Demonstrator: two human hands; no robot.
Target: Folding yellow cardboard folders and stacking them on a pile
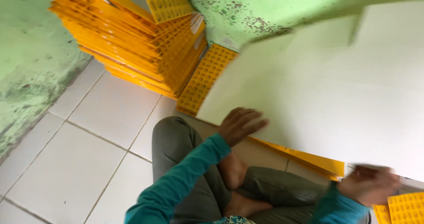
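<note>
Left hand flat, fingers spread, pressed on lower edge of big white sheet. Right hand blurred, gripping sheet's near corner. Sheet tilted above crossed legs, over yellow sheets stacked on tiled floor.

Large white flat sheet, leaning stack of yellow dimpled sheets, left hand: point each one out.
Large white flat sheet (pixel 327 91), head view, middle of its blank face.
Leaning stack of yellow dimpled sheets (pixel 132 43), head view, layered edges.
Left hand (pixel 238 126), head view, back of the hand at the sheet's lower edge.
</note>
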